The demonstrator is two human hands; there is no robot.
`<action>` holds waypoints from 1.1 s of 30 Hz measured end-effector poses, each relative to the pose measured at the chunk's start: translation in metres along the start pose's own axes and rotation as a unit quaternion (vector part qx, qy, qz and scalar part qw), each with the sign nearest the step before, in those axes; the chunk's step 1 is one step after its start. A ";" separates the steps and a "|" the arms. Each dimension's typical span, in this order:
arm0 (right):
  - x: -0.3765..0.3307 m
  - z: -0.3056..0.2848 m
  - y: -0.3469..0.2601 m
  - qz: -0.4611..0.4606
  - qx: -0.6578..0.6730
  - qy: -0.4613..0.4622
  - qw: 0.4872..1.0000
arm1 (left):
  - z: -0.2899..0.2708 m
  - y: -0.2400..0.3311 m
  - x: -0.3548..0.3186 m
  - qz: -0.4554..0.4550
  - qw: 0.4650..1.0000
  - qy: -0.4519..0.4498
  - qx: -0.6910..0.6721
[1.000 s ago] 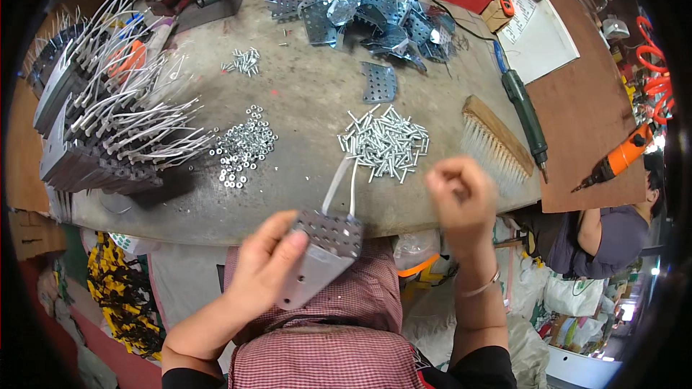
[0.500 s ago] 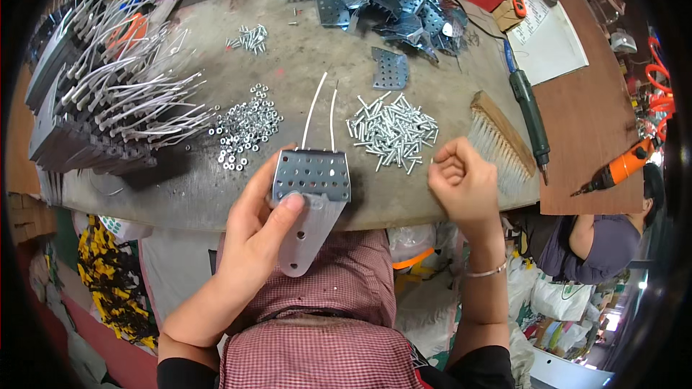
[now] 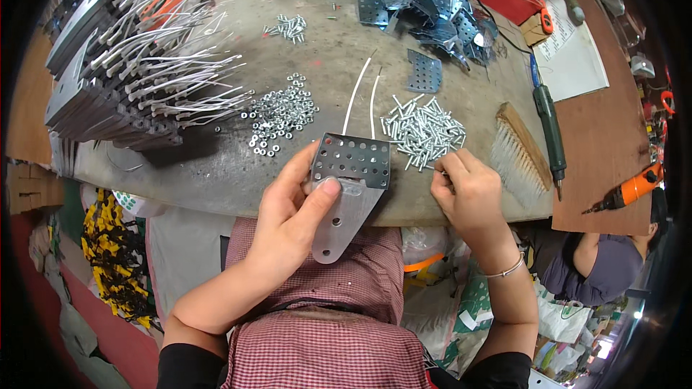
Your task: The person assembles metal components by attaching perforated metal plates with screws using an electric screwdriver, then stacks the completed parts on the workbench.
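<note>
Across the near edge of the worktop (image 3: 227,176), my left fingers (image 3: 294,175) clamp the perforated bracket (image 3: 349,191), thumb on its face, likely keeping its 2 white wires (image 3: 372,106) clear. Right fingers (image 3: 455,167) curl at the screw pile (image 3: 423,130); can't tell if they're holding 1.

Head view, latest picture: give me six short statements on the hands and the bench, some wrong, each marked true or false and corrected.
1. The left hand holds a metal part. True.
2. The right hand is beside the big screw pile. True.
3. The nuts lie right of the big screw pile. False: they lie left of it.
4. Two white wires stick out of the metal part. True.
5. The brush is in the right hand. False: it lies right of the big screw pile.
6. The green screwdriver lies left of the brush. False: it lies on the brush's right.
</note>
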State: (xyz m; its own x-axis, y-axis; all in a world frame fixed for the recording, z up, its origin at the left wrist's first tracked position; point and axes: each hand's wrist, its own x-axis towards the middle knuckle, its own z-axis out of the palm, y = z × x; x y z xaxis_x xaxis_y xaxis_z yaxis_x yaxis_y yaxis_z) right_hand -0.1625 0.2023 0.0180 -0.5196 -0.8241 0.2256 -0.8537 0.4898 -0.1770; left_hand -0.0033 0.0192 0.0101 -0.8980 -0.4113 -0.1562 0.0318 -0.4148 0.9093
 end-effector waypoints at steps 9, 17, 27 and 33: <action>0.011 -0.013 -0.044 0.204 0.699 -0.072 0.681 | 0.004 -0.001 -0.003 -0.004 1.000 0.003 0.001; 0.009 -0.004 -0.051 0.236 0.601 -0.090 0.759 | 0.006 -0.012 -0.007 0.031 0.993 0.028 0.108; 0.029 0.011 -0.080 -0.137 0.256 0.144 0.946 | 0.006 -0.009 -0.009 0.004 0.998 0.031 0.058; 0.033 0.011 -0.077 -0.180 0.231 0.127 0.948 | 0.001 -0.013 -0.012 0.023 0.989 -0.009 0.146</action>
State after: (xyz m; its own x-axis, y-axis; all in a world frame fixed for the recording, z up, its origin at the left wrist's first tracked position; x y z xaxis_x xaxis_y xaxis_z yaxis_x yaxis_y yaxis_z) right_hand -0.1134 0.1344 0.0284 -0.2391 -0.7905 0.5638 -0.9008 -0.0361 -0.4327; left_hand 0.0061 0.0306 0.0003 -0.9065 -0.4085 -0.1072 -0.0525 -0.1428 0.9884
